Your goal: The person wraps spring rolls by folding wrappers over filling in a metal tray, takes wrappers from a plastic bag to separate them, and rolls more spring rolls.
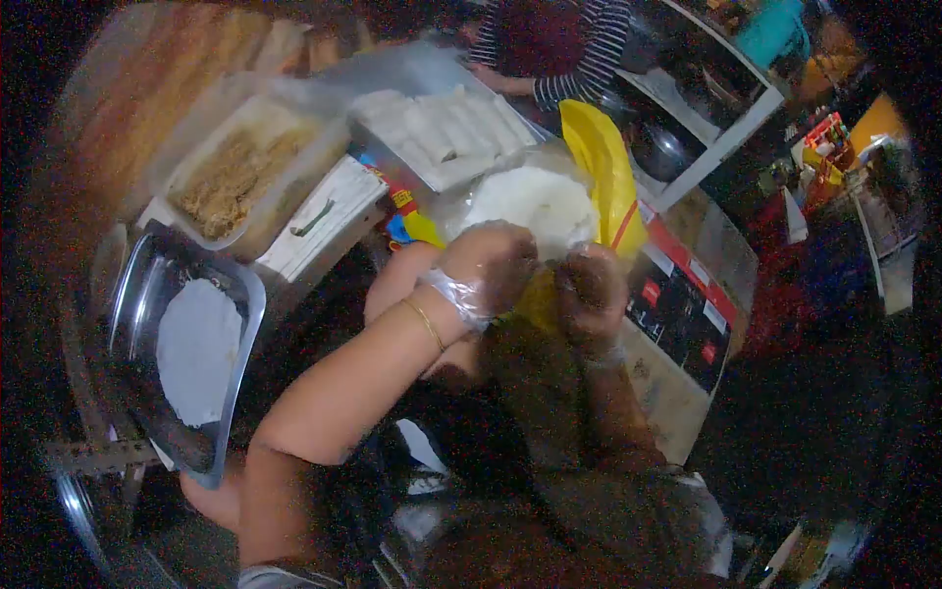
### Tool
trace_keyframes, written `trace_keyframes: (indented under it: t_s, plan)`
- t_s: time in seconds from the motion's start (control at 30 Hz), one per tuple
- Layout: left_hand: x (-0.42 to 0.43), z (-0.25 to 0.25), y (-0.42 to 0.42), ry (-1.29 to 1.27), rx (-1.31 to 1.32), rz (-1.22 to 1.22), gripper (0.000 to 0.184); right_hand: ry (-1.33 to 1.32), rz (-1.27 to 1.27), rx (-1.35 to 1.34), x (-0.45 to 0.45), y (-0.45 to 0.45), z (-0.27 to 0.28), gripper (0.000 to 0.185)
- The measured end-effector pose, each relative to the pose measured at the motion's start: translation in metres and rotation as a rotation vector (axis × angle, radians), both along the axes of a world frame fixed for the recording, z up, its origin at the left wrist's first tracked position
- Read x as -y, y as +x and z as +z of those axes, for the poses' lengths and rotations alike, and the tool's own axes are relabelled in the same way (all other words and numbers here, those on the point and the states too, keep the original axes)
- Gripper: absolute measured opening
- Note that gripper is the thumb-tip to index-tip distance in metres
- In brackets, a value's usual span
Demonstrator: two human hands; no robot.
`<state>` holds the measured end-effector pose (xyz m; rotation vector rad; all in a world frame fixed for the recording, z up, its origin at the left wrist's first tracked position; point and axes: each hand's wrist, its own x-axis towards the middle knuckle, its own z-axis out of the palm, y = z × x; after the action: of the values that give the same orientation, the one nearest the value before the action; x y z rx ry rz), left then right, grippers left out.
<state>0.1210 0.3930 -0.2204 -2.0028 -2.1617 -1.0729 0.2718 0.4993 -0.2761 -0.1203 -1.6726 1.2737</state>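
A thin white round wrapper stack (535, 203) lies in front of me, with clear plastic around it. At its near left edge my left hand (491, 257), in a clear plastic glove, has its fingers closed. My right hand (592, 293), also gloved, pinches at the near right edge. The fingertips and the exact layer they grip are blurred. Bright yellow plastic (601, 167) stands up along the stack's right side. Beyond the stack, several white rolls (451, 123) lie side by side in a tray.
On the left, a clear plastic container (177, 201) holds brown crumbly filling (235, 182). Nearer is a steel tray (250, 314) with a white sheet (201, 348). A white box (314, 221) sits between. Across, a person in striped sleeves (601, 44) is close to the rolls.
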Motion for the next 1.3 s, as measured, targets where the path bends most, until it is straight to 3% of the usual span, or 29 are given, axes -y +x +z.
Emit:
trace_keyframes:
  t_s: [0.27,0.4,0.5,0.57,0.67,0.8,0.9,0.97,1.03,1.1,1.17,1.23,1.3]
  plan:
    - [0.003,0.024,0.004,0.074,0.472,0.099,0.012,0.523,-0.296,0.010,-0.030,-0.009,0.007,0.020]
    - [-0.001,0.016,-0.015,0.023,0.510,0.143,0.011,0.367,-0.365,-0.026,-0.014,-0.037,-0.003,0.023]
    - [-0.001,0.017,-0.017,0.019,0.535,0.136,0.009,0.404,-0.433,-0.001,-0.015,-0.042,-0.006,0.028]
    - [-0.008,-0.021,-0.044,0.109,0.580,0.063,0.009,0.425,-0.443,0.124,-0.015,-0.053,-0.015,0.031]
    - [-0.002,-0.011,-0.043,0.033,0.502,0.092,0.009,0.177,-0.427,0.243,-0.014,-0.058,-0.021,0.033]
    - [-0.002,-0.028,-0.046,0.099,0.280,0.000,0.009,-0.450,-0.279,-0.007,-0.019,-0.065,-0.002,0.035]
    - [0.001,-0.018,-0.048,0.026,0.193,-0.028,0.011,-0.634,-0.278,0.256,-0.048,-0.066,-0.004,0.044]
    - [0.012,0.011,-0.044,-0.087,0.121,0.012,0.015,-0.557,-0.338,0.349,-0.052,-0.068,-0.011,0.051]
    - [0.006,0.015,-0.047,-0.072,0.205,0.063,0.019,-0.344,-0.398,0.216,-0.048,-0.071,-0.026,0.057]
    - [-0.004,0.015,-0.055,-0.011,0.196,0.087,0.022,-0.449,-0.299,0.117,-0.049,-0.077,-0.039,0.060]
    - [-0.023,0.012,-0.063,0.101,0.087,0.086,0.025,-0.390,-0.256,0.135,-0.049,-0.078,-0.043,0.061]
    - [-0.035,0.027,-0.061,-0.025,0.007,0.098,0.032,-0.076,-0.293,0.320,-0.051,-0.079,-0.049,0.061]
    - [-0.052,0.027,-0.058,-0.095,-0.042,0.106,0.033,0.432,-0.399,0.558,-0.060,-0.085,-0.057,0.061]
